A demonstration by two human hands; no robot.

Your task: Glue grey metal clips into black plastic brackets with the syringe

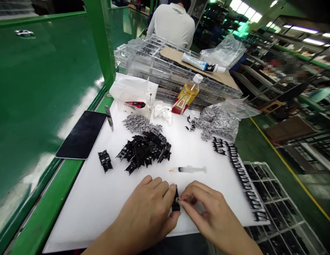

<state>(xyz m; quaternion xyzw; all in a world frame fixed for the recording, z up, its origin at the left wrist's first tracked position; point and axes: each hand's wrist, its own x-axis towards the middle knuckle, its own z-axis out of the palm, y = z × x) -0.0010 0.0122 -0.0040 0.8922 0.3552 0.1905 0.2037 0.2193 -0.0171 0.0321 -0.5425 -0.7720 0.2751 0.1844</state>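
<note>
Our left hand (145, 212) and our right hand (204, 212) are both closed around one small black plastic part (175, 202), which stands upright between them, just above the near edge of a white sheet (74, 216) on the green tabletop (39, 95). Our right thumb and forefinger pinch it, and our left fingertips press against its other side. Just ahead lies one syringe (188, 170), touching neither hand. Beyond it we have one heap of black parts (143, 150), too tangled to number, and one small stack of them (105, 160) set apart to the left. A long row of black parts (243, 173) runs down the sheet's right edge, beside one tray of black parts (273, 202). Gray parts lie in one loose pile (140, 123) and one open plastic bag (220, 122). Farther up we see one phone (82, 134), one utility knife (109, 117), one bottle (188, 92), one tube (202, 62) and stacked clear trays (154, 67). One co-worker (172, 26) faces away beyond them.
</note>
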